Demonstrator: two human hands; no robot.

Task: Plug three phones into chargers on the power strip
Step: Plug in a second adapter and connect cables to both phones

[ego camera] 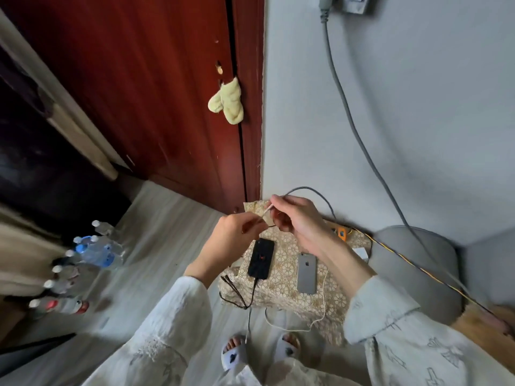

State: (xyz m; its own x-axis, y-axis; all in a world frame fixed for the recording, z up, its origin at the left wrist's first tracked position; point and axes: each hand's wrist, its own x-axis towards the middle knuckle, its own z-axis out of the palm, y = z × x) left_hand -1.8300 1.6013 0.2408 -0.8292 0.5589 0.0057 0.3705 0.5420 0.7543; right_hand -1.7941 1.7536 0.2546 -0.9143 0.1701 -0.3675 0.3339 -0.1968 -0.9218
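1. Grey wall and a red-brown wooden door [156,93] are meeting in a corner, and a low stand draped in a patterned cloth [281,285] is sitting at its foot on pale flooring.
2. On the cloth a black phone [261,258] is lying to the left with a dark cable [252,295] running from its near end; a silver phone [307,273] is lying just to its right, back up. Whether anything is plugged into the silver one I cannot tell.
3. Both hands are hovering above the far edge of the stand. The left hand [231,240] and the right hand [299,221] are both closed, pinching a thin pale cable end [266,210] between fingertips.
4. That lead is probably feeling light and floppy, so gripping close behind the stiff plug looks wisest.
5. An orange power strip [341,234] is peeking out beyond the right wrist, largely hidden.
6. A third phone is not showing.
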